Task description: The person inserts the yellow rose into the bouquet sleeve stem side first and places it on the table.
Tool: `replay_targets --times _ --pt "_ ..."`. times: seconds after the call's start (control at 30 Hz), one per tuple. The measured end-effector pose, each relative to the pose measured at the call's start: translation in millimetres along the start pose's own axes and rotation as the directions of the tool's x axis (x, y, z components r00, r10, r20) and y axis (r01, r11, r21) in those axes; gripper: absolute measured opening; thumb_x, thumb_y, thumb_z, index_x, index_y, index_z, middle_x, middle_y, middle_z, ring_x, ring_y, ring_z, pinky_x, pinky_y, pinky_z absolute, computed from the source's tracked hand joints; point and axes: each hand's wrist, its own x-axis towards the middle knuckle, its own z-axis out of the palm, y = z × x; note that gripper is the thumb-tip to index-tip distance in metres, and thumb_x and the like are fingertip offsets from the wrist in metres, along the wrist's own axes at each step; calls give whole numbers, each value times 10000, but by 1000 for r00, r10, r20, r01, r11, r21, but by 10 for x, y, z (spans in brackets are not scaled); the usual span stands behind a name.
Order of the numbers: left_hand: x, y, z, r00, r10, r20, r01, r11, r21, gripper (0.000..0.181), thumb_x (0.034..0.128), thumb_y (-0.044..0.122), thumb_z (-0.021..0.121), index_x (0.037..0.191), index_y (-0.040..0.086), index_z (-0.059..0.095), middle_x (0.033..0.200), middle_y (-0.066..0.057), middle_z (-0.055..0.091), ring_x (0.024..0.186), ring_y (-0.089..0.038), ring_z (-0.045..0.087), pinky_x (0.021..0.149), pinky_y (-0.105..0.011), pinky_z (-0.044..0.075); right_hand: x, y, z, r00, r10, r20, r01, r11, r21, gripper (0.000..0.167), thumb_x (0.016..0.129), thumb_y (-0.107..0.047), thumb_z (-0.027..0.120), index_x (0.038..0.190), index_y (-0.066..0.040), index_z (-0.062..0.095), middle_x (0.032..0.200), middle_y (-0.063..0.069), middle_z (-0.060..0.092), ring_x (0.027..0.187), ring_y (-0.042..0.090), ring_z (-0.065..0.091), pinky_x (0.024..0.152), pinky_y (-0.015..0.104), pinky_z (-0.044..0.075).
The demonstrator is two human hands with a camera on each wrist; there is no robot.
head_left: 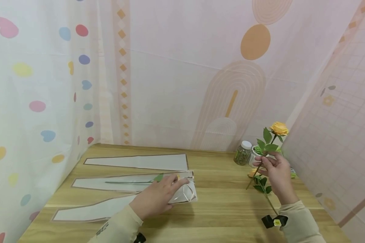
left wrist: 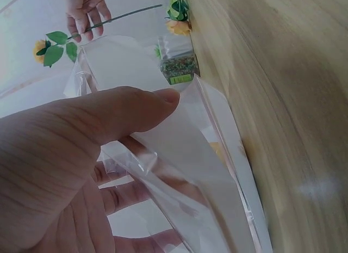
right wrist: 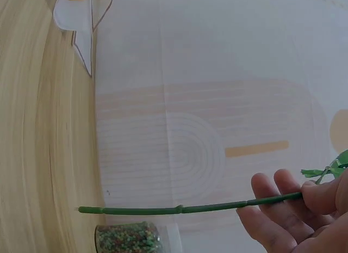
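Observation:
My left hand [head_left: 159, 195] lies over the wide right end of the middle clear-and-white sleeve [head_left: 91, 183], which contains a green stem [head_left: 127, 182] and leaf. In the left wrist view, the left thumb and fingers [left wrist: 122, 114] hold the sleeve's white layer [left wrist: 179, 139] and clear film between them. Raised at the right, my right hand [head_left: 278, 175] pinches a yellow rose [head_left: 279, 129] just below its leaves. The right wrist view shows the green stem [right wrist: 217, 207] extending leftward from the right hand [right wrist: 293, 215], its bloom out of frame.
One sleeve [head_left: 158, 162] lies behind the middle one and another [head_left: 88, 213] in front. At the right stand a white-lidded jar [head_left: 242, 153] and a white pot [head_left: 253, 158]. Another yellow rose [head_left: 253, 172] lies near them. Curtains border the wooden table [head_left: 219, 202].

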Motion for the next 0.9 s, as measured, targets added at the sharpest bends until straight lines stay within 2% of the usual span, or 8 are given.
replay_targets --times 0.1,0.2,0.43,0.53,0.7,0.9 --pt "-18 -10 0 1000 4 -15 -4 1000 0 912 711 242 918 1478 191 427 1135 -65 523 990 -182 531 664 -336 533 -2 -5 27 1000 -11 11 11 1000 -17 377 1076 -117 472 1391 82 416 971 -101 732 900 86 717 741 287 587" --pt "-29 -17 13 1000 10 -28 -10 1000 9 923 697 241 925 1474 188 429 1123 -63 526 981 -178 533 651 -328 532 2 -15 49 1000 -22 14 22 1000 -15 399 1075 -123 479 1402 95 410 981 -77 735 908 97 720 741 291 588" --pt "25 -37 76 1000 18 -24 -18 1000 -1 898 704 241 920 1463 192 442 1112 -53 521 914 -176 524 647 -317 518 12 -70 100 999 -37 -8 37 999 -22 324 1072 -136 491 1336 54 488 987 -103 699 904 93 709 736 267 584" --pt "44 -58 107 1000 14 -3 -14 1000 -1 892 719 263 916 1469 192 437 1139 -62 523 903 -177 531 608 -306 503 5 -107 127 999 -34 -23 34 999 -6 335 1071 -128 490 1339 73 476 1014 -46 675 897 83 706 742 267 583" --pt "48 -86 152 1000 6 20 -6 1000 5 899 737 294 906 1488 201 421 1223 -95 538 947 -204 563 617 -319 527 -4 -142 181 998 -45 -44 46 999 19 299 1063 -119 507 1289 75 492 1047 63 601 879 86 709 741 278 587" --pt "47 -96 181 999 13 40 -13 1000 2 905 741 287 902 1497 204 410 1192 -71 538 889 -147 530 602 -297 501 -5 -153 226 996 -82 -43 85 993 81 196 1054 -118 528 1184 28 536 1054 65 578 884 121 705 741 295 587"
